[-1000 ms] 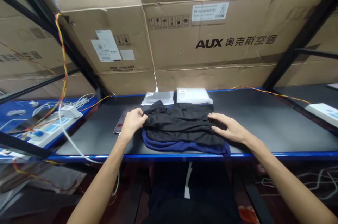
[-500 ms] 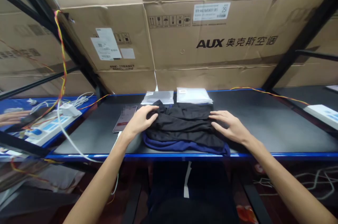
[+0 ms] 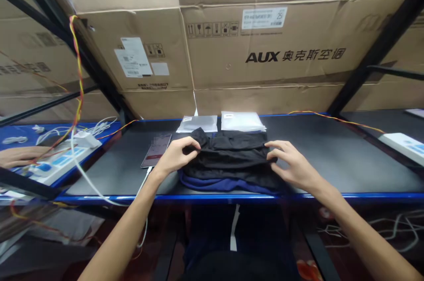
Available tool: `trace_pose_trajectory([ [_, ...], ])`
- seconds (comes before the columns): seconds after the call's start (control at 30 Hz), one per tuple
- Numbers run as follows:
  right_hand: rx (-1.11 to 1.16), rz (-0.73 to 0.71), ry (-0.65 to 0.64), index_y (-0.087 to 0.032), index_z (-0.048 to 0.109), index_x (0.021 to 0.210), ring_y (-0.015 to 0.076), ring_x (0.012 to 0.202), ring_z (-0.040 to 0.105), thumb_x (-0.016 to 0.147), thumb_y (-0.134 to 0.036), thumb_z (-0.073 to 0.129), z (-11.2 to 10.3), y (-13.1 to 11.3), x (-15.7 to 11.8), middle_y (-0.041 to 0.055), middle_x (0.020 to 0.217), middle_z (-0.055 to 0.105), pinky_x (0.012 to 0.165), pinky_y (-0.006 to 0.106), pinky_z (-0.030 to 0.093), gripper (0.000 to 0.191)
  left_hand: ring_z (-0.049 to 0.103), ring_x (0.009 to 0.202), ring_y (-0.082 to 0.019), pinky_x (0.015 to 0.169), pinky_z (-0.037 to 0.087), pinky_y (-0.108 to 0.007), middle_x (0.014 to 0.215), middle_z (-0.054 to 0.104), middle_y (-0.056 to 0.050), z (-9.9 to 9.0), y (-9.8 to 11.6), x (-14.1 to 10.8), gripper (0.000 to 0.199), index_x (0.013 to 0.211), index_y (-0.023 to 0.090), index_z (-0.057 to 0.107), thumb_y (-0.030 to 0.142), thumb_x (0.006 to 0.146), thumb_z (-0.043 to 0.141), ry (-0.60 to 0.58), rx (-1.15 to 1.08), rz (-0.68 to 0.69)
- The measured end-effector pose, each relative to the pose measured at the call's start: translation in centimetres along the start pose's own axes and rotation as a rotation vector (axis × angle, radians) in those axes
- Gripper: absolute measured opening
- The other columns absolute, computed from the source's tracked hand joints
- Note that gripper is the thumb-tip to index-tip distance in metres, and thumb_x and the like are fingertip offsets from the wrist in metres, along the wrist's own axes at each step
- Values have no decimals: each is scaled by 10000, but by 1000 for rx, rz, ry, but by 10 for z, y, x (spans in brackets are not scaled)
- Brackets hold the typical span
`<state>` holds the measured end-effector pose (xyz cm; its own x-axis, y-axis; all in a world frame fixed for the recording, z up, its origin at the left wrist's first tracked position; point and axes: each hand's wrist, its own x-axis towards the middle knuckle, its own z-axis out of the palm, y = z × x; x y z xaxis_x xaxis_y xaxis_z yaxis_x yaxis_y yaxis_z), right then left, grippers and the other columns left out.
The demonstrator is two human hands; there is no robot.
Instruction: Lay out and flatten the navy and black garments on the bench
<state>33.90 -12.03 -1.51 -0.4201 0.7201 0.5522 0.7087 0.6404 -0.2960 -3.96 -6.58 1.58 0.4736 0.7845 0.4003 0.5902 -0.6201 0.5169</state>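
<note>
Pinching the black cloth [image 3: 232,155] at both ends: left hand [image 3: 174,157] on its left edge, right hand [image 3: 291,166] on its right edge, fingers [image 3: 272,155] closed on the fabric. Lying in the middle of the frame on the dark tabletop [image 3: 331,157], on top of a blue cloth [image 3: 221,184]. Resting just left: a phone [image 3: 156,150]. Sitting behind: two clear bags [image 3: 241,120].
</note>
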Motion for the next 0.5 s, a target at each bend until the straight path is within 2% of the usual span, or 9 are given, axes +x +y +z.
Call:
trace_pose_trajectory([
  [0.1, 57, -40, -26, -250, 562, 854, 244, 1053, 590, 796, -83, 515, -7, -6, -11, 66, 1083, 656, 888, 401, 505, 182, 626, 845, -159, 802, 486, -273, 895, 682, -13, -7, 12, -11, 150, 855, 187, 651, 110, 787, 542, -91, -60, 39],
  [0.2, 92, -49, -116, -253, 565, 871, 229, 985, 613, 796, -69, 503, -8, -12, -22, 53, 1009, 668, 839, 373, 512, 208, 622, 871, -155, 821, 478, -267, 903, 678, -10, -7, 17, -24, 269, 845, 191, 661, 25, 742, 475, -211, -39, 101],
  [0.3, 106, -37, -222, -253, 598, 945, 231, 985, 618, 820, -98, 512, -8, -16, -30, 59, 1031, 674, 854, 383, 511, 217, 620, 869, -154, 816, 472, -263, 899, 678, -10, -3, 15, -34, 369, 825, 195, 675, -23, 670, 420, -282, 27, 103],
  [0.4, 127, -35, -285, -249, 639, 1004, 236, 1032, 613, 842, -145, 534, -11, -19, -32, 72, 1113, 667, 889, 392, 509, 220, 625, 858, -158, 814, 470, -261, 896, 682, -10, 0, 12, -39, 384, 814, 195, 690, -12, 629, 424, -309, 42, 85],
  [0.5, 169, -23, -301, -254, 680, 999, 230, 1030, 629, 887, -206, 532, -15, -17, -30, 63, 1115, 686, 884, 377, 518, 191, 635, 837, -155, 809, 471, -257, 883, 698, -7, -1, 13, -36, 309, 828, 197, 704, 38, 728, 459, -317, 15, 54],
])
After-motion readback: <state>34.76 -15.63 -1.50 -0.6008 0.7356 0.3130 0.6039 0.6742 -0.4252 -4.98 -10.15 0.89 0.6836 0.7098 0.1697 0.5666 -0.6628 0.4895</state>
